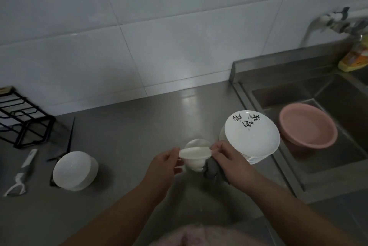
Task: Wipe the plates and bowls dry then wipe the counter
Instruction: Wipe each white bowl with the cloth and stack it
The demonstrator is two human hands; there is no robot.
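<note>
My left hand (165, 163) pinches the left rim of a small white bowl (194, 156) held just above the steel counter (129, 126). My right hand (229, 158) holds the bowl's right rim and grips a grey cloth (212, 171) bunched under the palm. Another small white bowl (199, 143) sits right behind the held one. A stack of white plates (252, 136) with black writing on the top plate stands to the right, by the sink. A stack of white bowls (74, 170) stands on the counter to the left.
A steel sink (318, 166) at right holds a pink basin (307, 126); a tap (328, 20) and a yellow bottle (355, 56) are behind it. A black wire rack (22, 118) and a white peeler (20, 174) lie at far left. White tiled wall behind.
</note>
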